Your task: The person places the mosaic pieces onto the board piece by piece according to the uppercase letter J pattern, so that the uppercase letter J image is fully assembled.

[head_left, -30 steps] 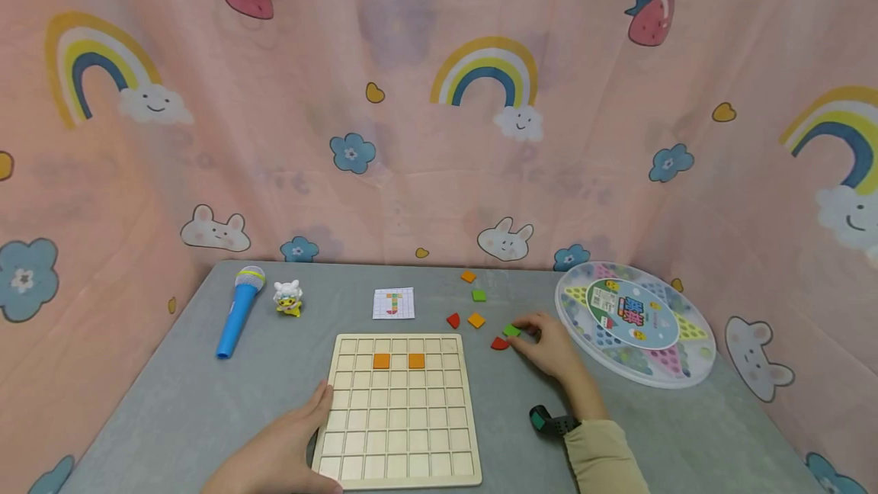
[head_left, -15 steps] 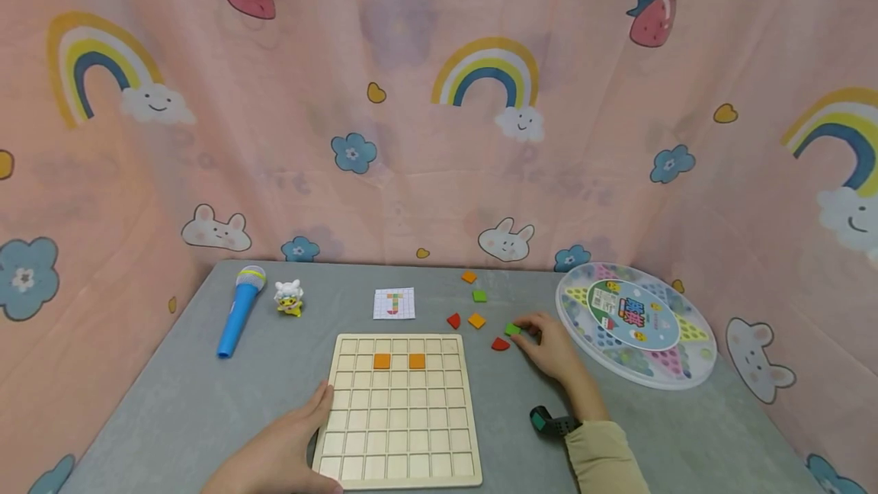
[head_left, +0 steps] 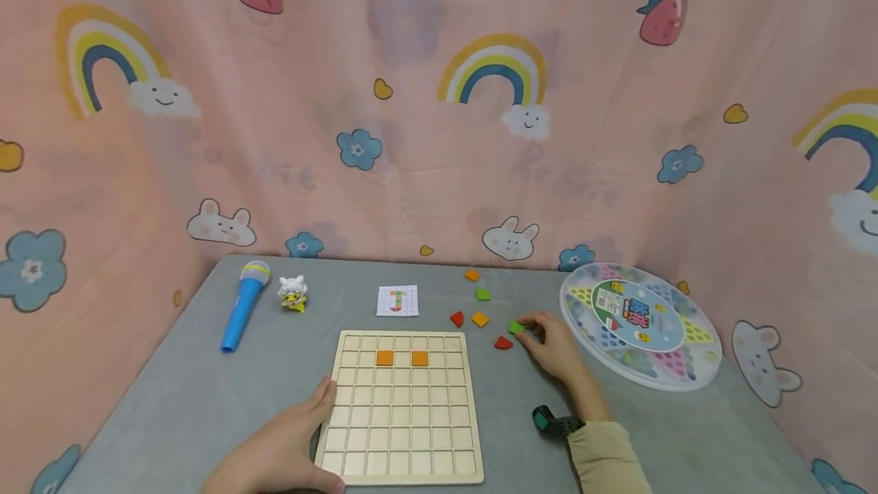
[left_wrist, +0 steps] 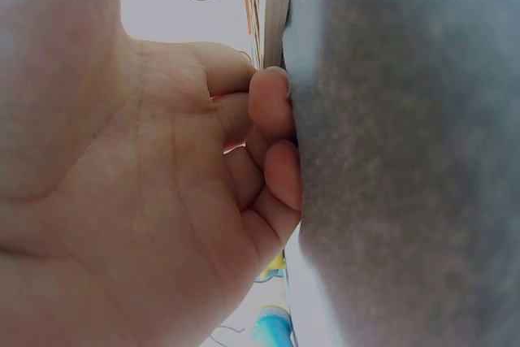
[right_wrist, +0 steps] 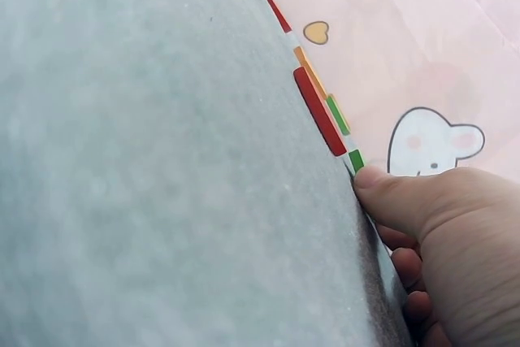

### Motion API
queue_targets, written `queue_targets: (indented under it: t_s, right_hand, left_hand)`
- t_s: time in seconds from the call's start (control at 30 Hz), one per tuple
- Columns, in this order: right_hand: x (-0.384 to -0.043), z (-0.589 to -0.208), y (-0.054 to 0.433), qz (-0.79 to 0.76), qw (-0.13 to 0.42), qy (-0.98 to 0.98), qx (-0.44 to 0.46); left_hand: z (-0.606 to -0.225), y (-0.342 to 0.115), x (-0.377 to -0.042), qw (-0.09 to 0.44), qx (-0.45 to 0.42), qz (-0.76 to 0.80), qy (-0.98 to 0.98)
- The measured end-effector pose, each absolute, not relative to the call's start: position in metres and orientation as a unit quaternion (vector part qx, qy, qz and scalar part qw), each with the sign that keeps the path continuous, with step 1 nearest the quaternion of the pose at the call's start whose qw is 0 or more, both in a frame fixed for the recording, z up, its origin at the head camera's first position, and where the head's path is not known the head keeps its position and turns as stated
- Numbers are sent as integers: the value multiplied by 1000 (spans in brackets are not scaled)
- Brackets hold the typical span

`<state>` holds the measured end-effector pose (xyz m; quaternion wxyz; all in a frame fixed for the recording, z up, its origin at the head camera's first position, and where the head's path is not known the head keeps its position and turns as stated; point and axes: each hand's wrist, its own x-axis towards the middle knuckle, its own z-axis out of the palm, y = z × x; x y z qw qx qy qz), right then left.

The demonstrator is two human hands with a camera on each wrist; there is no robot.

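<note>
A pale wooden grid board (head_left: pixel 401 418) lies on the table, with two orange square tiles (head_left: pixel 385 358) in its second row. My left hand (head_left: pixel 277 444) grips the board's near left corner, fingers along the left side and thumb at the front edge. In the left wrist view, its fingers (left_wrist: pixel 276 172) curl low beside the table surface. To the right of the board, my right hand (head_left: pixel 554 345) pinches a green square tile (head_left: pixel 517 327) at the table. The right wrist view shows the thumb against that green tile (right_wrist: pixel 357 160); the index fingertip is hidden there.
Near the right hand lie red rounded pieces (head_left: pixel 504 343), orange tiles (head_left: pixel 480 319) and another green tile (head_left: pixel 483 295). A pattern card (head_left: pixel 397 301) lies behind the board. At left are a blue toy microphone (head_left: pixel 240 312) and a small figurine (head_left: pixel 293 294); at right, a round game board (head_left: pixel 641 326).
The head view has shifted slightly. Both hands keep nearly the same places, the left at the board and the right at the green tile.
</note>
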<state>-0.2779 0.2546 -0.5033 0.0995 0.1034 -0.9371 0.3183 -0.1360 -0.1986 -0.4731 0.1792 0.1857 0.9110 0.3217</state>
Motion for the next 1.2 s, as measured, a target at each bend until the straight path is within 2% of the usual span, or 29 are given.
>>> queue_targets:
  t_s: [0.83,1.07,1.2]
  right_hand:
    - [-277,-482,254,328,104,-932,113]
    - [-272,-462,251,329,91,-933,114]
    - [-267,-447,248,332,115,-928,125]
  left_hand:
    - [-471,-196,-136,178,180,323,912]
    - [-470,-196,-137,188,181,319,911]
    - [-469,-195,-136,192,172,321,912]
